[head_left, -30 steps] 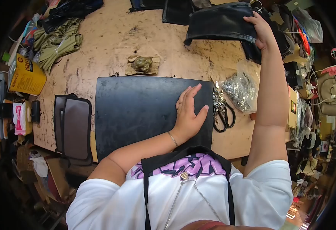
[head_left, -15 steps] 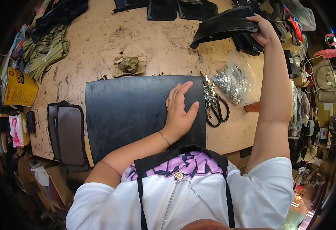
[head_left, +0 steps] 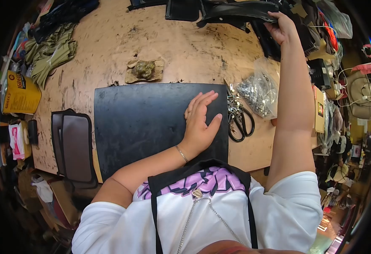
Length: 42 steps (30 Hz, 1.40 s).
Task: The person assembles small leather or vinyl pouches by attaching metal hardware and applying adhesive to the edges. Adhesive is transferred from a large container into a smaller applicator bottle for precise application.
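Observation:
My right hand [head_left: 282,27] is stretched to the far right of the table, its fingers closed on the end of a long black leather-like piece [head_left: 240,13]. That piece hangs sideways to the left, over other black pieces [head_left: 183,10] at the far edge. On a large black mat [head_left: 139,122] in front of me rests my left hand [head_left: 200,122], on its side with the fingers extended and the thumb apart. Nothing is in it. To its right lie black-handled scissors [head_left: 246,122] among small metal parts.
A clear bag of metal pieces [head_left: 257,95] lies beside the scissors. Beyond the mat sits a stained block with a lump [head_left: 144,70]. Grey-brown panels with black edging [head_left: 76,142] lie left, near a yellow tin [head_left: 22,93] and olive fabric strips [head_left: 52,55].
My right hand has moved farther away and slightly left, carrying the black piece toward the pieces at the far edge. My left hand has stayed almost still on the mat.

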{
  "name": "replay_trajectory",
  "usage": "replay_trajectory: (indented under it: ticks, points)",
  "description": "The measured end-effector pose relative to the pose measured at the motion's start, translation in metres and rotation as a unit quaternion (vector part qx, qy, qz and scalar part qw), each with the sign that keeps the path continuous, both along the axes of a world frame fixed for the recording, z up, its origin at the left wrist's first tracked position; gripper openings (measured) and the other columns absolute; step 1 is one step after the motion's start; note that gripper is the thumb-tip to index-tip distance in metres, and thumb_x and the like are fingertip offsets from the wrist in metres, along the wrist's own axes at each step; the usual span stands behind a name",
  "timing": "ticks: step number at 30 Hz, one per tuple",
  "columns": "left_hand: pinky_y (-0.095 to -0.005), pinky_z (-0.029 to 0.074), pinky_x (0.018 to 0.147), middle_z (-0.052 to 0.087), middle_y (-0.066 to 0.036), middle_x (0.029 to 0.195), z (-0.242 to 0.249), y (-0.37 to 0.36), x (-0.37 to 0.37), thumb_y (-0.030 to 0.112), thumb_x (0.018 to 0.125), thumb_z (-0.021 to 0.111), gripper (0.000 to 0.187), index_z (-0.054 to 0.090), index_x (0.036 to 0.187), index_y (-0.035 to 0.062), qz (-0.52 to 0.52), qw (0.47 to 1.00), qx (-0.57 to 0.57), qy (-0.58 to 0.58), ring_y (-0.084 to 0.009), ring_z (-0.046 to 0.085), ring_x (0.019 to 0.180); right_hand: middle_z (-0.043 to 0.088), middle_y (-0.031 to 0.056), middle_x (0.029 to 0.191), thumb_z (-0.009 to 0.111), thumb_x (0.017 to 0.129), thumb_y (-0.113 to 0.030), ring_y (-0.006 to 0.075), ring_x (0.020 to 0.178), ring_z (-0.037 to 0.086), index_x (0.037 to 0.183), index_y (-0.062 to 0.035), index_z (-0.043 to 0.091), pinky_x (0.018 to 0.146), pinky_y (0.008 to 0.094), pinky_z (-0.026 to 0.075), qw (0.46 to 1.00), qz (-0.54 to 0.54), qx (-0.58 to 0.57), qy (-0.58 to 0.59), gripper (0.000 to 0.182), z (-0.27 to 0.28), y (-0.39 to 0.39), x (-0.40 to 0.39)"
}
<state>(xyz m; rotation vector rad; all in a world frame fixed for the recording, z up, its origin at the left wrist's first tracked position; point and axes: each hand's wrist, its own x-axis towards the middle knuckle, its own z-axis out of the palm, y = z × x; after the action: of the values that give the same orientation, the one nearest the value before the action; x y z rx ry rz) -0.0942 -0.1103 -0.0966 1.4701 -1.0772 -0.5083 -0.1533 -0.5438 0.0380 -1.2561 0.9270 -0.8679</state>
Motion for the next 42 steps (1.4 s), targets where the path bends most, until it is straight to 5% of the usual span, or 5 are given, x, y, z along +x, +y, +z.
replay_trajectory:
  ticks: [27,31,34,38,42]
  points:
    - [-0.0441,0.024,0.117,0.050,-0.012,0.146,0.001,0.001,0.002,0.009,0.088,0.066,0.049,0.053,0.136,0.0083,-0.011,0.999,0.010,-0.032,-0.0334,0.037,0.140,0.064,0.0177,0.112,0.037,0.103,-0.003,0.0342,0.104,0.064,0.111,-0.0032,0.054,0.098,0.0559,0.053,0.951,-0.084,0.019,-0.297,0.018,0.002,0.043,0.017]
    - [-0.0440,0.024,0.117,0.050,-0.012,0.146,0.002,0.001,0.002,0.010,0.089,0.065,0.048,0.053,0.136,0.0083,-0.017,0.999,0.015,-0.030,-0.0333,0.038,0.140,0.054,0.0246,0.130,0.040,0.108,-0.027,0.0396,0.119,0.057,0.129,0.0044,0.046,0.104,0.0590,0.048,0.924,0.027,0.081,-0.372,0.038,-0.007,0.010,0.030]
    - [-0.0439,0.025,0.117,0.050,-0.012,0.146,0.002,0.001,0.003,0.009,0.089,0.065,0.048,0.053,0.136,0.0082,-0.021,0.999,0.011,-0.023,-0.0332,0.038,0.140,0.016,0.0306,0.158,0.041,0.106,-0.046,0.0565,0.130,0.043,0.141,0.0044,0.034,0.105,0.0644,0.042,0.974,-0.035,0.091,-0.205,0.062,-0.021,0.026,0.023]
    - [-0.0426,0.026,0.117,0.051,-0.015,0.145,0.002,0.000,0.003,0.007,0.088,0.064,0.048,0.054,0.135,0.0079,-0.022,0.999,0.006,-0.027,-0.0333,0.039,0.139,0.064,0.0139,0.113,0.054,0.100,-0.013,0.0289,0.109,0.066,0.127,-0.0021,0.050,0.092,0.0444,0.057,0.983,0.041,0.124,-0.130,0.029,-0.040,0.112,-0.019]
    - [-0.0439,0.030,0.114,0.054,-0.016,0.141,-0.017,-0.007,0.002,0.011,0.087,0.067,0.042,0.060,0.129,0.0094,-0.013,0.998,-0.053,-0.020,-0.0356,0.045,0.134,0.057,0.0325,0.129,0.054,0.103,-0.028,0.0417,0.111,0.065,0.137,0.0096,0.042,0.095,0.0488,0.055,0.949,0.291,0.116,0.018,0.053,-0.013,0.252,-0.105]
